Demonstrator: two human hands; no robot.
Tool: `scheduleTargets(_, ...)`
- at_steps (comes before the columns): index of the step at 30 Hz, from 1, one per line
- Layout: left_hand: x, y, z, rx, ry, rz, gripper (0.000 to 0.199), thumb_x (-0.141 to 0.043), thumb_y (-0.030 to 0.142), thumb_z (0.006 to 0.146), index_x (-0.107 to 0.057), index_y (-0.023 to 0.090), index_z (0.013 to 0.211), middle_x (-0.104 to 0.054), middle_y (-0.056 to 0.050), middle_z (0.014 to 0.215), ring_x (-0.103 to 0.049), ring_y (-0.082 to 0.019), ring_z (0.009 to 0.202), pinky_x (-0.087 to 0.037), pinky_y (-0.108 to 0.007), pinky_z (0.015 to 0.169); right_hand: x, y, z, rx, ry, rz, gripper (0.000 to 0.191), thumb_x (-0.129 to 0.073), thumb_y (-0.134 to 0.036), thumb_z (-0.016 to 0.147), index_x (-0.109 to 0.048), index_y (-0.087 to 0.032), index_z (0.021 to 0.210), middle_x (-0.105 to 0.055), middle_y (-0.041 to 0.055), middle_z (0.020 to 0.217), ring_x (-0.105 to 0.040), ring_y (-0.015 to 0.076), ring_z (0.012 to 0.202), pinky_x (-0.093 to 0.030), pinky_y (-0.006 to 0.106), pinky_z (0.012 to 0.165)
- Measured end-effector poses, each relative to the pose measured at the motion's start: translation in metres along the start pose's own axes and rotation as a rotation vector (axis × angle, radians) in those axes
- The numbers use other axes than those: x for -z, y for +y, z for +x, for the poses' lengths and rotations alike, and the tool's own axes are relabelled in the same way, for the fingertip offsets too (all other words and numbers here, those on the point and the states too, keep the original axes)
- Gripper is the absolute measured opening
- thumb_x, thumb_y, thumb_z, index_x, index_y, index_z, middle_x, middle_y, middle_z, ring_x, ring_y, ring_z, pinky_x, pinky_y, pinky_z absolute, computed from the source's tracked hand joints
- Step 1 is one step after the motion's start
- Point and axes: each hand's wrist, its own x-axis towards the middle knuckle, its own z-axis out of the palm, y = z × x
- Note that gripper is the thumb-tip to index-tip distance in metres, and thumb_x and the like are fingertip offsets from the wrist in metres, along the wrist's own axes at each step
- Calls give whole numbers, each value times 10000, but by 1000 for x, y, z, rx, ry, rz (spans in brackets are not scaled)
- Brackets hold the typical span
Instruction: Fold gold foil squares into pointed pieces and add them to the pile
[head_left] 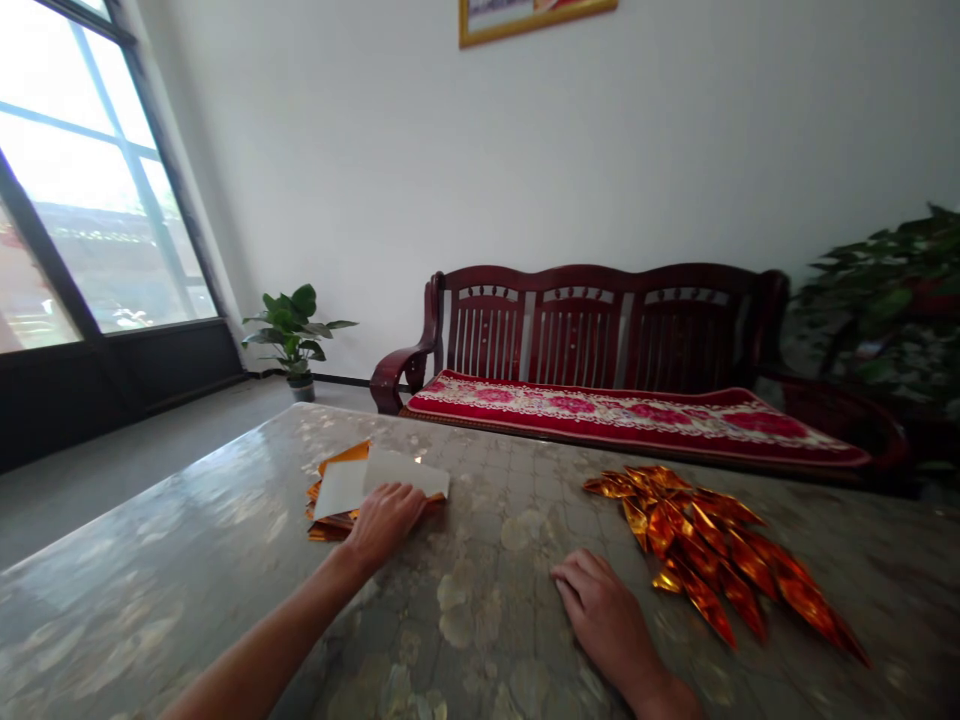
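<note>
On the left of the table lies a loose stack of gold foil paper (334,528), its top sheets showing their pale backs. My left hand (386,520) is over the near side of the stack, fingers together on a sheet of foil paper (397,472); the thumb is hidden. Near the middle front of the table, my right hand (606,615) is loosely curled, with nothing visible in it. Just beyond and to the right of it, several folded gold foil pieces (697,545) with pointed ends lie in a spread heap.
The table (495,600) has a glossy, flower-patterned top. Behind it stands a dark red wooden bench (574,335) with a red floral cushion (600,405). A potted plant (296,330) stands at the back left, and leafy greenery (892,300) fills the right edge.
</note>
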Motion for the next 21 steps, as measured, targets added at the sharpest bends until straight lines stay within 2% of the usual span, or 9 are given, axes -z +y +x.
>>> scheduleTargets(5, -15, 60, -9, -184, -52, -128, 379, -398, 406, 1038, -678, 219, 865, -709, -35, 842, -652, -176, 810, -410, -259, 726, 4, -5, -1, -20, -12, 140, 294, -494, -196, 894, -670, -251, 1123, -671, 50, 1092, -634, 211, 1022, -488, 336, 901)
scheduleTargets(9, -21, 96, -13, -185, -84, -468, 359, -493, 430, 996, -686, 206, 793, -716, -17, 803, -648, -160, 751, -380, -239, 642, 7, -9, -1, -51, -48, 293, 498, -545, -163, 819, -583, -260, 1306, -629, 55, 1253, -641, 149, 792, -515, 326, 842)
scheduleTargets(13, -26, 120, -13, -147, -104, -753, 235, -571, 346, 940, -716, 211, 814, -735, 7, 813, -646, -145, 758, -396, -219, 661, 10, -12, 1, -101, -64, 377, 569, -574, -148, 768, -582, -267, 1325, -639, 50, 1259, -624, 137, 740, -514, 312, 806)
scheduleTargets(15, -27, 129, -13, -142, -131, -861, 201, -578, 319, 921, -731, 217, 840, -750, 16, 834, -653, -142, 766, -414, -213, 678, 11, -13, 2, -77, -87, 400, 495, -580, -159, 775, -643, -274, 1253, -685, 32, 1156, -636, 153, 783, -502, 298, 805)
scheduleTargets(17, -27, 135, -13, -159, -153, -904, 179, -581, 300, 904, -742, 228, 876, -759, 19, 867, -663, -146, 798, -434, -213, 713, 12, -12, 3, -54, -115, 407, 316, -572, -193, 814, -730, -273, 1075, -722, 19, 995, -652, 175, 842, -488, 285, 802)
scheduleTargets(19, -25, 137, -12, -177, -164, -869, 160, -593, 271, 874, -745, 239, 911, -760, 13, 903, -665, -158, 838, -443, -221, 745, 12, -10, 4, -92, -107, 400, 200, -556, -244, 851, -754, -262, 874, -729, 16, 859, -663, 191, 853, -478, 277, 780)
scheduleTargets(21, -23, 135, -11, -168, -158, -807, 169, -604, 237, 841, -742, 241, 938, -755, 0, 921, -661, -173, 864, -445, -233, 760, 12, -7, 4, -172, -66, 389, 206, -545, -289, 867, -733, -250, 795, -733, 19, 814, -669, 198, 817, -471, 276, 748)
